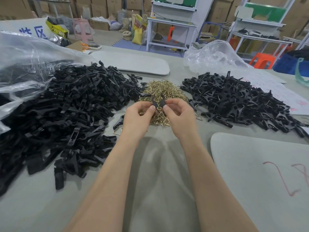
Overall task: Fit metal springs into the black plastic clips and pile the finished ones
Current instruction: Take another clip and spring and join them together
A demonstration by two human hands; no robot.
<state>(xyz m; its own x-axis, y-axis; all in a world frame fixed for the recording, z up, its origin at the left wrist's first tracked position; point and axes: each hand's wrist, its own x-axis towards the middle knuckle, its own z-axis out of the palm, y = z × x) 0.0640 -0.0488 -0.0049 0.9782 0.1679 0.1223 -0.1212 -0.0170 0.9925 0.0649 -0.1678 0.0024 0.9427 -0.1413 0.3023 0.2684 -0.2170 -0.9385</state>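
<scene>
Left hand (pixel 138 115) and right hand (pixel 179 114) each pinch a black clip half (pixel 154 102) between fingers (pixel 152 107) over springs (pixel 160 90).

Grey table (pixel 158 181), blk clips (pixel 75 106), springs (pixel 160 89) (brass)

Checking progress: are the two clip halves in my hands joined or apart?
Splayed apart in a V: left hand pinches one clip half, right hand the other half. Whether they meet below, cannot tell.

Springs (pixel 160 91) sit heaped in the middle of the table (pixel 158 190). Clip parts (pixel 66 114) spread to their left, what look like finished clips (pixel 234 101) lie right, and a plastic bag (pixel 25 56) sits behind the left pile.
</scene>
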